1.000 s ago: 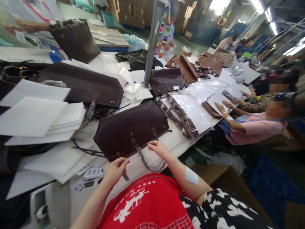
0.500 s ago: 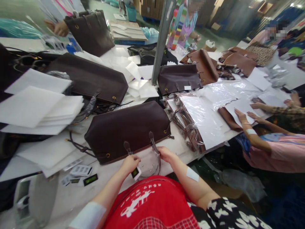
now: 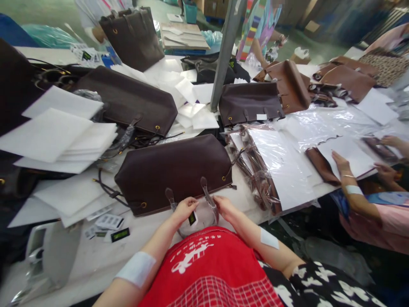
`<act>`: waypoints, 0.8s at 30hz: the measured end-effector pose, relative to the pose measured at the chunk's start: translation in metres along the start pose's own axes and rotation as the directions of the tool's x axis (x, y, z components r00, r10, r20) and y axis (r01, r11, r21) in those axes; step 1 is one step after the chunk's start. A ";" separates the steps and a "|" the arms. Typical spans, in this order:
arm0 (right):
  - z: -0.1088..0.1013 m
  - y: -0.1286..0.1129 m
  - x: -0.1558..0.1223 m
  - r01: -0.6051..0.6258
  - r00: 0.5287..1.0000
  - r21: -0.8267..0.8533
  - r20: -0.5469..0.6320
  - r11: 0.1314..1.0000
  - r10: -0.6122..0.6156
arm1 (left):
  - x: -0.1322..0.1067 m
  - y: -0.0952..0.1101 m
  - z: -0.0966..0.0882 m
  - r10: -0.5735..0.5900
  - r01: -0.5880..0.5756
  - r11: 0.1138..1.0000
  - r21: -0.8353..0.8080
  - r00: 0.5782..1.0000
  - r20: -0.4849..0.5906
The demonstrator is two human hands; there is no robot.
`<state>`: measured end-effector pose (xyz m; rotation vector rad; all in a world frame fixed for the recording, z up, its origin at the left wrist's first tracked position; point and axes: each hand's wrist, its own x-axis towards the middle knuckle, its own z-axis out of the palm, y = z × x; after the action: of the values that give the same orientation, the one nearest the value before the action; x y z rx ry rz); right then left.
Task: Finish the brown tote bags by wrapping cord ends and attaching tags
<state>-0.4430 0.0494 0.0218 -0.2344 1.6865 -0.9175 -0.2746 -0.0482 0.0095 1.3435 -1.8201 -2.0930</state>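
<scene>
A dark brown handbag (image 3: 175, 170) lies on its side on the table in front of me, its handles toward my body. My right hand (image 3: 224, 207) is closed around one side of the plastic-wrapped handle (image 3: 209, 198). My left hand (image 3: 185, 210) has its fingertips pinched together beside that handle. A small black-and-white tag (image 3: 192, 218) with a green mark hangs just under those fingers; its string is too fine to make out. Several similar tags (image 3: 120, 235) lie on the table at the left.
White foam sheets (image 3: 44, 134) are stacked at the left, beside another dark bag (image 3: 128, 98). A grey metal post (image 3: 222, 59) rises behind my bag. Plastic-wrapped brown bags (image 3: 255, 170) lie to the right, where a co-worker's hands (image 3: 340, 164) press a white sheet.
My left hand has moved right and slightly up with the tag, closer to my right hand. The right hand stays on the handle. The view has shifted a little.
</scene>
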 end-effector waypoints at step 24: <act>0.003 -0.037 0.009 0.234 0.972 -0.144 0.037 0.962 -0.231 | 0.007 0.024 -0.022 0.087 -0.084 0.994 -0.067 0.995 0.054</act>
<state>-0.4550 0.0179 0.0401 -0.5494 1.7347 -0.9596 -0.2767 -0.0769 0.0275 1.1813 -1.7807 -2.1470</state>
